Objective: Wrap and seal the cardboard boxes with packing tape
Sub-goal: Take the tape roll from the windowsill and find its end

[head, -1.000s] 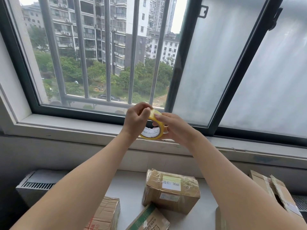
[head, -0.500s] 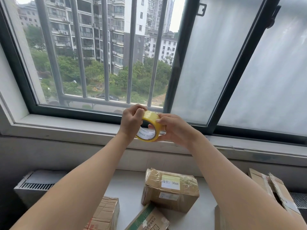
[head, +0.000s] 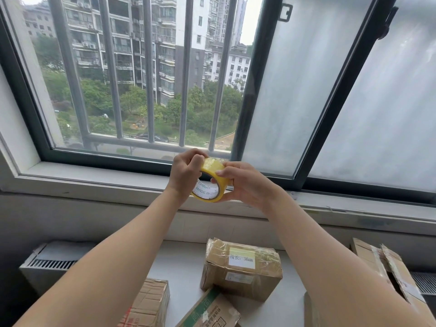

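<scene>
Both hands hold a yellow tape roll above the boxes.

The tape roll (head: 211, 182) is in the air, well above and slightly left of the labelled box (head: 243, 267). The left hand (head: 186, 173) grips the roll's left side, with curled fingers on the top of the band. The right hand (head: 245, 182) grips its right side, thumb pressed on the outer band. The labelled box sits on a pale ledge (head: 179, 263) and is already wrapped in glossy tape. A green-printed box (head: 207, 312) touches its front edge. A plain box (head: 148, 303) lies to its front left. An open box (head: 387, 274) stands to its right.
</scene>
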`<state>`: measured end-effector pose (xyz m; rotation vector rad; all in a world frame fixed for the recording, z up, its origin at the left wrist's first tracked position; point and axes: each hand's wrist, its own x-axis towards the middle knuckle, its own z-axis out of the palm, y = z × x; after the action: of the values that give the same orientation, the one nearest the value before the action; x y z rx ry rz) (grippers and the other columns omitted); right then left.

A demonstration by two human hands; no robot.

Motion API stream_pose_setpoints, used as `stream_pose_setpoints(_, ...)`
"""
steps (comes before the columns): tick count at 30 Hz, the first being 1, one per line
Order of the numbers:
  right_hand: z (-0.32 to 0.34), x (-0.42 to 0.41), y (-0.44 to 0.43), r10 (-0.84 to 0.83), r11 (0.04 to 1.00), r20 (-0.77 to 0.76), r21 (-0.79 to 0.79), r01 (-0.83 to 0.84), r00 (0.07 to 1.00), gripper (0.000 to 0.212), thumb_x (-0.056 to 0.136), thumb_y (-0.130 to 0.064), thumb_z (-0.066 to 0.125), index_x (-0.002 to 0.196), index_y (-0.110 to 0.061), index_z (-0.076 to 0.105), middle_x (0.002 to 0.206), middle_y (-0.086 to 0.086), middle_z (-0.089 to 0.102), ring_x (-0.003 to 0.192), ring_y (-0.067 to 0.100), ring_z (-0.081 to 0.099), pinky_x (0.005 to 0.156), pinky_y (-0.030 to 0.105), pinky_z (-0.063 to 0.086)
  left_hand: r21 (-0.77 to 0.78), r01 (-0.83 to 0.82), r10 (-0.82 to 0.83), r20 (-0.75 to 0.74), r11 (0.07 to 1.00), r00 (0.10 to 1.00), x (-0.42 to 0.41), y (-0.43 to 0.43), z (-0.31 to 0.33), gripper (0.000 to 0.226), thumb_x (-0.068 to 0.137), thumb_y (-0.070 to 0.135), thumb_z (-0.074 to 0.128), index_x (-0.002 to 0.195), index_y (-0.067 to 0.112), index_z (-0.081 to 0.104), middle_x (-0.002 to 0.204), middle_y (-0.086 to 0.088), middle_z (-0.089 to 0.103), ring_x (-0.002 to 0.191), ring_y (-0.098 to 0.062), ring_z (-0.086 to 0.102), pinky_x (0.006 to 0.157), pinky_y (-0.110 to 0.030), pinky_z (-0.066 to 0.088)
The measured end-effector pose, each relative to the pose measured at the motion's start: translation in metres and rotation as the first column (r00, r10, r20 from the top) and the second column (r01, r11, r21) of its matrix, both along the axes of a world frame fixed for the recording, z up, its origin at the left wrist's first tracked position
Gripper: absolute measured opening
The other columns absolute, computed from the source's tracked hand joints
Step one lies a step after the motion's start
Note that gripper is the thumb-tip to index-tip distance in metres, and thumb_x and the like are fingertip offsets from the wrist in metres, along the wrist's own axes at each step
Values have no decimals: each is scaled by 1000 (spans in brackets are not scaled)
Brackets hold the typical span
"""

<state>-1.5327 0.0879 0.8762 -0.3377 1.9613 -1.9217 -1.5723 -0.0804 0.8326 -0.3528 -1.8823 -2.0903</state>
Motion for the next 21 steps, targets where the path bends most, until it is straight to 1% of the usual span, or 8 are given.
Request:
stream_pose_setpoints(3,1,0,-2,-53,998,46,-12,54,998,18,99,-14,58,109,-3,68,90,11,66,95,23,64,93,67,53,9,6,-6,7,1000,1000,2,1,2,22,79,23,49,69,24,69,63,-2,54,63,-18,49,55,-29,42)
stream_pose_setpoints(5,2,1,-5,-99,993,13,66,98,995,27,99,-28,64,113,-5,70,95,12,67,94,22,67,89,61,58,2,15,-15,-2,1000,1000,3,2,2,25,79,22,49,67,27,70,64,-4,54,65,-21,49,55,-29,42)
stream_pose_setpoints(7,1,0,-7,-84,985,-54,143,91,995,35,99,-34,66,118,-5,69,100,13,69,95,24,70,86,55,61,7,16,-16,-3,1000,1000,2,2,3,27,79,22,49,65,29,70,64,-3,55,65,-21,50,55,-29,43)
stream_pose_setpoints(12,2,-2,0,9,994,-56,107,-3,998,37,101,-25,64,125,4,64,103,13,71,100,29,69,93,61,56,26,25,-24,-2,999,1000,2,2,0,25,79,22,50,66,28,70,63,-1,56,66,-20,51,60,-33,44)
stream_pose_setpoints(15,4,-2,3,59,994,-61,98,-53,996,31,102,-21,62,123,1,66,101,11,71,99,27,68,93,61,56,50,54,-56,44,997,997,2,1,1,20,80,23,49,72,20,67,64,-3,51,61,-17,47,56,-29,41)
stream_pose_setpoints(17,5,-5,8,48,993,-46,108,-43,998,25,102,-18,60,119,-1,68,96,8,70,97,25,67,93,64,55,-20,137,-135,66,990,989,0,-1,2,22,82,26,47,79,9,61,63,-5,47,59,-16,45,55,-28,38)
stream_pose_setpoints(19,7,-8,9,3,990,-37,144,3,999,26,102,-20,60,116,0,69,93,9,66,97,26,64,91,67,54,-174,236,-224,88,956,971,-1,-5,5,31,85,31,45,79,3,56,61,-4,47,58,-17,45,57,-30,37)
stream_pose_setpoints(21,9,-8,6,-62,973,-56,218,72,997,34,103,-33,60,116,-3,70,93,10,65,95,27,66,88,63,58,-301,280,-263,98,912,960,-1,-7,10,45,88,34,45,84,-9,58,64,-3,50,61,-16,47,61,-29,40)
